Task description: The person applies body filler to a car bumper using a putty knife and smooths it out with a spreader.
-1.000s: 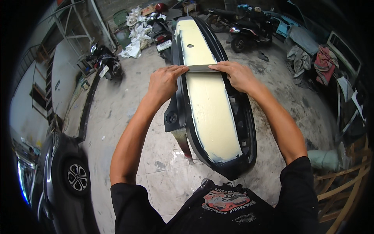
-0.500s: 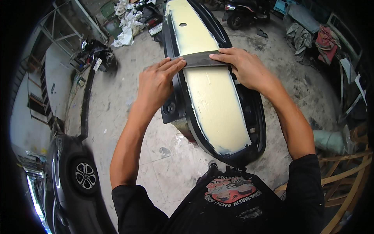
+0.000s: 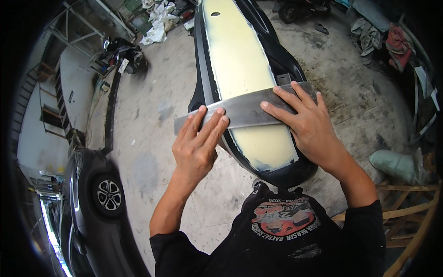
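A long black car bumper (image 3: 290, 177) stretches away from me, raised off the floor. Cream-coloured filler (image 3: 242, 69) covers its middle strip, with a dark round hole near the far end. Across the strip lies a wide, flat grey spreader (image 3: 249, 111), its right end angled farther from me. My left hand (image 3: 197, 143) grips the spreader near its left end, fingertips on top and thumb hidden. On the right part, my right hand (image 3: 311, 129) holds it with fingers spread over the face; that thumb is hidden too. Beyond the blade the filler looks smooth.
A dark car (image 3: 99, 217) stands at the lower left. Motorcycles (image 3: 122, 57) are parked at the left and far back. Crumpled cloths (image 3: 399, 46) hang at the right, above a pale green roll (image 3: 392, 165) and a wooden frame (image 3: 406, 210). The concrete floor (image 3: 152, 106) is stained.
Both hands have drawn the spreader toward me along the filler. More of its broad face now shows, and it lies more slanted. My view has shifted slightly.
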The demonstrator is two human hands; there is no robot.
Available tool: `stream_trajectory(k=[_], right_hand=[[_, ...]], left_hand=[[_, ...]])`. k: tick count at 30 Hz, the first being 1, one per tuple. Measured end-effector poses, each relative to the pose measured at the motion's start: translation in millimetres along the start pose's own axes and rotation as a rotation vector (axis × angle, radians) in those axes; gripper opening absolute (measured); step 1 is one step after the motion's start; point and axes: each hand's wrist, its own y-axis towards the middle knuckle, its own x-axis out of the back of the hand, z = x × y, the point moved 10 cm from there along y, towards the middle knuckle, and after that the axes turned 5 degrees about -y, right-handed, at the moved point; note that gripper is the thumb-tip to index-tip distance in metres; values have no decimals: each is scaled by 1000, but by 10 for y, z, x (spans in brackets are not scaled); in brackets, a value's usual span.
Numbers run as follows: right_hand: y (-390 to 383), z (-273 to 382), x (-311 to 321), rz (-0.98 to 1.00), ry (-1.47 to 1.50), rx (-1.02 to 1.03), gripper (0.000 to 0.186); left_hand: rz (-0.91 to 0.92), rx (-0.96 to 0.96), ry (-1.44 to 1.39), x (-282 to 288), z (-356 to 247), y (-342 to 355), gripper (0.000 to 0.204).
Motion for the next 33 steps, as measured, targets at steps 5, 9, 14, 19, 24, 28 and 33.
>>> stream_trajectory(k=[5,9,14,19,24,28,33], right_hand=[[-302,97,-59,46,36,28,52],[-525,165,-130,72,72,48,54],[-750,239,-228,89,97,77,52],[-963,267,-293,84,131,109,49],[-1159,275,-389,79,131,139,47],[-1246,295,-417,81,128,161,47],[-1395,245,-451,93,109,203,45]], left_hand=[[39,32,43,-33,-245,-329,33],[20,63,32,-28,-423,-509,24],[22,89,24,-50,-581,-752,22],[10,115,25,-121,-756,-986,21],[4,157,4,-224,-909,-1215,22],[-13,187,-6,-267,-994,-1345,24],[-27,213,-26,-367,-1155,-1469,25]])
